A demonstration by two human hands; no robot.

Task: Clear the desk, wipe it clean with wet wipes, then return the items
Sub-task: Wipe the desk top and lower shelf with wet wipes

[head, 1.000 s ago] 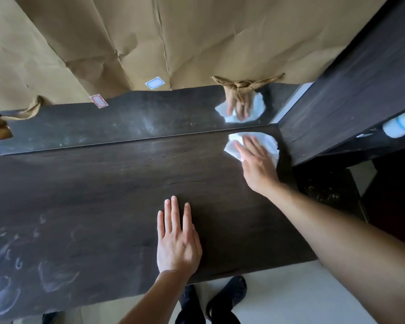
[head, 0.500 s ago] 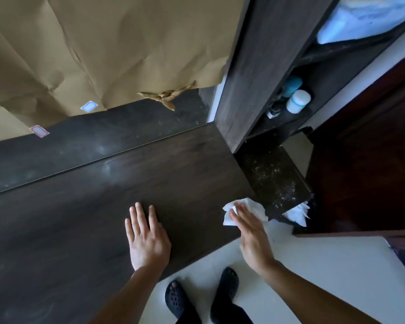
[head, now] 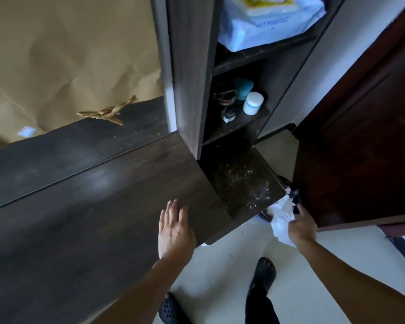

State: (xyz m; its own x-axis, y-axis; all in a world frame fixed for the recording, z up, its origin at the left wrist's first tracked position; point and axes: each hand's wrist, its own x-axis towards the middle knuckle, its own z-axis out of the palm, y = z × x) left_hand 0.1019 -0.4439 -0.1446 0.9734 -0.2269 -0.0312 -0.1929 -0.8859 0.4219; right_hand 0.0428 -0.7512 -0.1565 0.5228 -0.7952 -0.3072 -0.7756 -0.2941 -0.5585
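desk (head: pixel 98 225) wiping looks finished at this end. a second ago the right hand (head: pixel 302 226) was pressing the wet wipe (head: pixel 279 219) flat into the back right corner of the surface. half a second ago it had dragged the wipe to the front edge near the right corner. now both are off the surface altogether, past the front right corner and low beside the door. the fingers are curled round the crumpled white wipe, gripping it. it hangs just above what seems to be a dark bin (head: pixel 292 195) tucked under the outer corner of the side ledge (head: pixel 239 174). i cannot tell whether more white tissue already lies in there. the left hand (head: pixel 175 230) has stayed put, flat on the surface close to the front edge, fingers straight, holding nothing, seemingly bracing.

my reading: the stroke ran back to front and ended, and the used wipe is about to be dropped. the side ledge is speckled with pale dust, so it may want a fresh wipe. returning the items is not yet begun. a white jar (head: pixel 253 102) and a teal pot (head: pixel 243 87) sit on a shelf at the right, with a blue-and-white pack (head: pixel 267 22) on the shelf above.
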